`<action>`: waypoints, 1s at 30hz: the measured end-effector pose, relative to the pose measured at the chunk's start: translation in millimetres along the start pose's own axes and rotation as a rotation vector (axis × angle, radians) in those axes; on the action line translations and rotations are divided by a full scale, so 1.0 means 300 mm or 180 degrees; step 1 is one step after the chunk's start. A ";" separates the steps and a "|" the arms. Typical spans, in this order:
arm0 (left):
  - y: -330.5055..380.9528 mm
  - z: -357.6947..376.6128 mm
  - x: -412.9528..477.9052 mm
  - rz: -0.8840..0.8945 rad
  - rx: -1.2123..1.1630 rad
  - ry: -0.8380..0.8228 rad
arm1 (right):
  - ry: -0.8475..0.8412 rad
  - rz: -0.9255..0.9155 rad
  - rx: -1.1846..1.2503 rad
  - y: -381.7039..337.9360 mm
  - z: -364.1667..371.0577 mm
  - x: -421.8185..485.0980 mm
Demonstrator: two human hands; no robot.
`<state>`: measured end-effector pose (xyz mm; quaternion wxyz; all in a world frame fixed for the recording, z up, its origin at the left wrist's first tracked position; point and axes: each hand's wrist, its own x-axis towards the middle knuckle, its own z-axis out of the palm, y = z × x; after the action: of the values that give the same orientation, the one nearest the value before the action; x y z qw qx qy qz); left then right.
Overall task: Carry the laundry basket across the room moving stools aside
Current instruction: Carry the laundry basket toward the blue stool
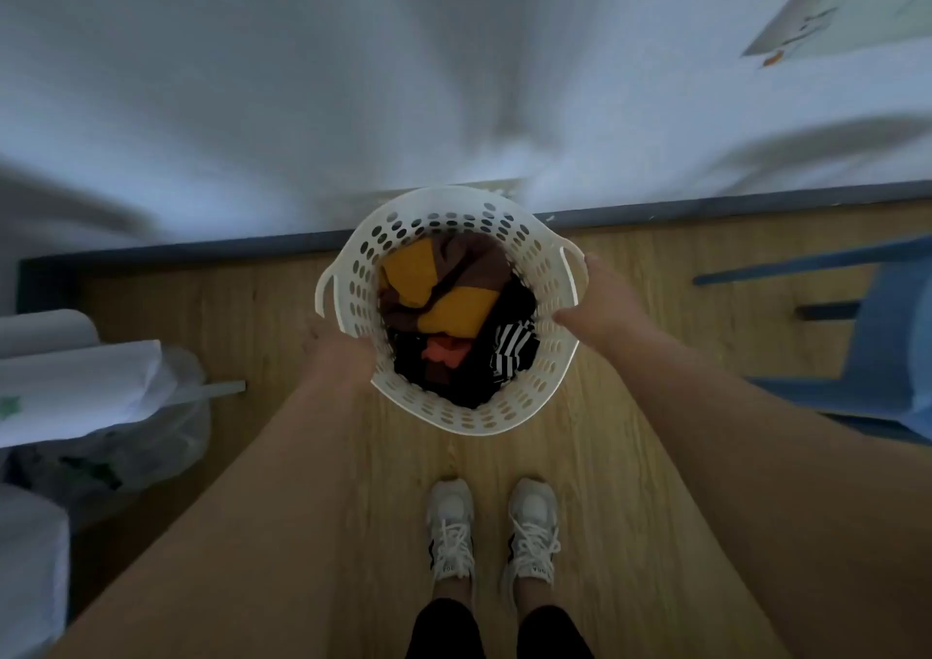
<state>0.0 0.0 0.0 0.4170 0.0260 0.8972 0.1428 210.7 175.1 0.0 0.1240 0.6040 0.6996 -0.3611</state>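
Observation:
A round white perforated laundry basket (547,275) stands close to the wall on the wooden floor, straight ahead of my feet. It holds yellow, brown, black, orange and striped clothes (456,313). My left hand (339,347) is at the basket's near-left rim, fingers curled against it. My right hand (597,300) rests on the right rim beside the right handle, thumb pointing inward. A blue stool (880,335) stands at the right edge of the view, blurred.
A white wall with a dark skirting board (706,207) runs just behind the basket. White rolls and a clear plastic bag (131,431) lie at the left. A picture (847,8) hangs at the upper right. My white sneakers (491,527) stand on the wooden floor.

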 end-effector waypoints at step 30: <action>-0.008 0.041 -0.051 -0.0350 -0.0686 -0.0740 | -0.0678 0.1157 0.0929 0.212 0.056 -0.095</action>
<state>19.4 -2.0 3.1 0.5256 -0.0517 0.8225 0.2112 272.6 143.3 -17.2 0.1713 0.6899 0.5030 -0.4917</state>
